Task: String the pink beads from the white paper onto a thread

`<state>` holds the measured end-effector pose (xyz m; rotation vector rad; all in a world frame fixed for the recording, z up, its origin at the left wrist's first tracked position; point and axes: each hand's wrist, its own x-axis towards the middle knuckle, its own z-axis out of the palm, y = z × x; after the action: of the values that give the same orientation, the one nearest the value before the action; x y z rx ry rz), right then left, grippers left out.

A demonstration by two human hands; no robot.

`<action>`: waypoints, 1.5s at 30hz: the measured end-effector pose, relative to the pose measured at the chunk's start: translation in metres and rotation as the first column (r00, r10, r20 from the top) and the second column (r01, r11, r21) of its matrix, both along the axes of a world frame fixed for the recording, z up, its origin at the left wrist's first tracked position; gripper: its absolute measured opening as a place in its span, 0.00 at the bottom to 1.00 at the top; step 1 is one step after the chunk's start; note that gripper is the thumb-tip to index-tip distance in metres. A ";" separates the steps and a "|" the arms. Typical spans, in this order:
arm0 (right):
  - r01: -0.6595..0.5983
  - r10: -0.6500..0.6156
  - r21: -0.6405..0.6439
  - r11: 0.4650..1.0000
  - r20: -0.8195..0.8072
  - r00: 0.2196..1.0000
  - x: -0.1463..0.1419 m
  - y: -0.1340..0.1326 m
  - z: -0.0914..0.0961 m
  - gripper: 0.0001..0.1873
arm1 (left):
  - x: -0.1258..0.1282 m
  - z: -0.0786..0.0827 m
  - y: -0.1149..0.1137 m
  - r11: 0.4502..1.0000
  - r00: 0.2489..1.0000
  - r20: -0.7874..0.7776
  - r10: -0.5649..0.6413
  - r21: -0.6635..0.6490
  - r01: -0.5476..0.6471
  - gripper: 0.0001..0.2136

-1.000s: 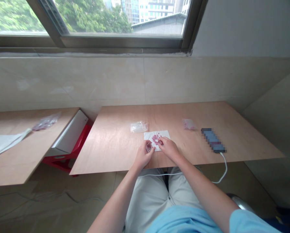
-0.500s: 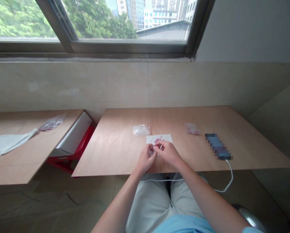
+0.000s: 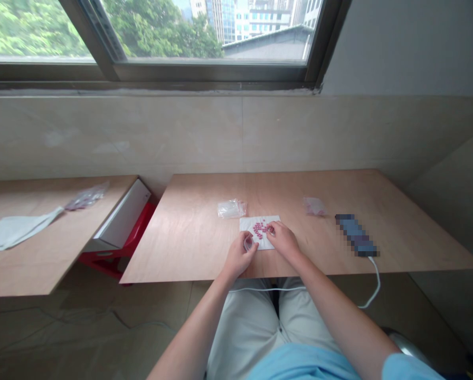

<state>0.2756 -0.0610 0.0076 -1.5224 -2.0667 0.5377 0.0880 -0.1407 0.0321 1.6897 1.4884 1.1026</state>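
Observation:
Loose pink beads [image 3: 259, 229] lie in a cluster on a white sheet [image 3: 266, 245] near the front of the table. Closed around a small clear plastic bag [image 3: 248, 243], my left hand [image 3: 239, 254] is at the sheet's left front corner. The bag's mouth seems to face up, and its contents are too small to make out. My right hand [image 3: 283, 238] reaches over the sheet's right side, thumb and fingers pinched together at the edge of the beads. A bead seems to be at the fingertips, partly hidden by them.
Behind the sheet is a stack of clear plastic bags [image 3: 232, 209]. To the right are a bag with pink contents [image 3: 314, 206] and a blurred-out phone [image 3: 356, 235] on a white cable [image 3: 375, 287]. A second table [image 3: 26, 269] on the left holds papers [image 3: 18, 232].
My right hand has moved away from the bag in my left hand, rightward to the beads on the sheet. The left hand keeps the bag in nearly the same place.

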 end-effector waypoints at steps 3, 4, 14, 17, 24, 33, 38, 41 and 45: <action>0.024 -0.024 0.004 1.000 0.051 0.998 -0.004 -0.001 0.000 0.03 | 0.000 0.000 0.000 1.000 1.000 -0.010 0.007 0.004 -0.007 0.06; 0.036 -0.036 0.001 0.999 0.065 0.997 -0.005 -0.001 0.001 0.03 | 0.000 0.000 0.000 1.000 1.000 -0.014 0.007 0.003 -0.007 0.07; 0.031 -0.040 -0.059 0.998 -0.164 0.986 -0.007 0.000 0.005 0.07 | -0.002 -0.001 0.000 1.000 1.000 -0.021 0.000 -0.006 0.000 0.07; -0.027 -0.021 -0.117 0.993 -0.393 0.919 -0.014 -0.010 0.018 0.12 | -0.001 -0.001 0.000 1.000 1.000 -0.011 0.002 -0.009 -0.002 0.07; -0.248 0.194 -0.076 0.966 -0.419 0.887 -0.023 -0.028 0.042 0.11 | 0.000 -0.001 -0.002 1.000 1.000 0.003 0.005 -0.005 -0.005 0.08; 0.014 -0.014 -0.011 1.000 -0.034 0.999 0.015 0.018 -0.003 0.14 | -0.001 -0.004 -0.001 1.000 0.999 -0.033 0.015 -0.005 -0.015 0.08; -0.016 0.017 -0.022 1.000 0.077 0.997 0.010 0.020 -0.006 0.12 | 0.000 -0.004 0.000 1.000 1.000 -0.028 0.011 -0.006 -0.011 0.08; -0.013 0.016 -0.028 1.000 0.101 0.995 0.007 0.022 -0.004 0.10 | 0.001 -0.003 0.000 1.000 1.000 -0.022 0.015 -0.002 -0.015 0.08; -0.027 0.031 -0.036 0.999 0.108 0.994 0.006 0.026 -0.002 0.08 | 0.002 -0.001 0.001 1.000 1.000 -0.011 0.019 0.000 -0.019 0.07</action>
<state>0.2820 -0.0346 0.0059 -1.5757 -2.1745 0.5148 0.0904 -0.1402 0.0312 1.6875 1.5144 1.1052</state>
